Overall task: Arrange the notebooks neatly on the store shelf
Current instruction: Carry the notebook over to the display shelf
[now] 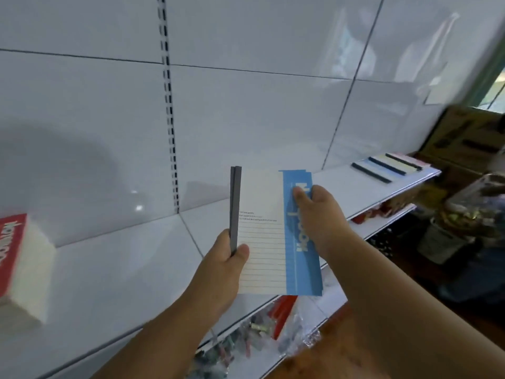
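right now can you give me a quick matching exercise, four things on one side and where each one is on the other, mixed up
Things:
1. blue notebooks
2. red stack
3. row of notebooks
4. grey spine

Places:
A. far left on the shelf
B. pinched by the left hand
C. far right on the shelf
D. under the right hand

Pairs: 1-D, 2-A, 3-C, 4-B

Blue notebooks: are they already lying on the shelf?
No, both hands, left hand and right hand, hold the blue notebooks above the shelf.
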`<action>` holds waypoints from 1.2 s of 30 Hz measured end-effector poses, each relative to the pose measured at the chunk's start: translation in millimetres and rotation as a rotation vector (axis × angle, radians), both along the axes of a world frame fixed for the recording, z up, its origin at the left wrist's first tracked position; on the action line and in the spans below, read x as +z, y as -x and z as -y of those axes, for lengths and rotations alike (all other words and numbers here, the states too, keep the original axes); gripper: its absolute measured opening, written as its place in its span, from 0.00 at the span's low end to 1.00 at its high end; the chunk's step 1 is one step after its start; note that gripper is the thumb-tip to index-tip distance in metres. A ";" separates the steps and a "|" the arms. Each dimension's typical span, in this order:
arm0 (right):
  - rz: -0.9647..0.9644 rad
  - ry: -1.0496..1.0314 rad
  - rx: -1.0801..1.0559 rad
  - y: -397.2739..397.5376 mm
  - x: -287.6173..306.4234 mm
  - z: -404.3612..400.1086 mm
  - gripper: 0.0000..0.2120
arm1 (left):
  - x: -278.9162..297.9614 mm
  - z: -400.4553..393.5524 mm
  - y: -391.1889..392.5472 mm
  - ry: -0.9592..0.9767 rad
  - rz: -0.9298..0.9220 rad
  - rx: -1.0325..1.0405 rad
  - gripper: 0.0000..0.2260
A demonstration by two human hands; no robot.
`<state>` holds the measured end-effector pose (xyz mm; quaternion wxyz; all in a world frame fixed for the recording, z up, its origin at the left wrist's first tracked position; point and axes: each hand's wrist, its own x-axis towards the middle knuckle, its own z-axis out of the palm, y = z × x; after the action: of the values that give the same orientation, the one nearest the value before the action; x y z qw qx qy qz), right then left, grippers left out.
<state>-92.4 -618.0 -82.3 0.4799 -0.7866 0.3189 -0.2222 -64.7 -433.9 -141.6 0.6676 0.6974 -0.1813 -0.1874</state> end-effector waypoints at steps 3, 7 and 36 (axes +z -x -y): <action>0.000 -0.024 -0.071 7.5 -1.1 70.4 0.19 | 1.2 76.6 4.0 0.002 0.006 -0.018 0.10; -0.042 -0.091 -0.076 3.1 -12.5 156.3 0.19 | -8.7 168.8 -11.7 -0.033 -0.003 -0.059 0.10; -0.260 0.029 0.102 -103.2 -67.8 803.5 0.05 | -47.2 798.3 -85.5 -0.182 -0.104 0.100 0.06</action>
<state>10.9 -1421.5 -150.1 0.4335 -0.8308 0.3349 -0.0982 20.8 -1232.1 -188.7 0.6187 0.7525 -0.0936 -0.2057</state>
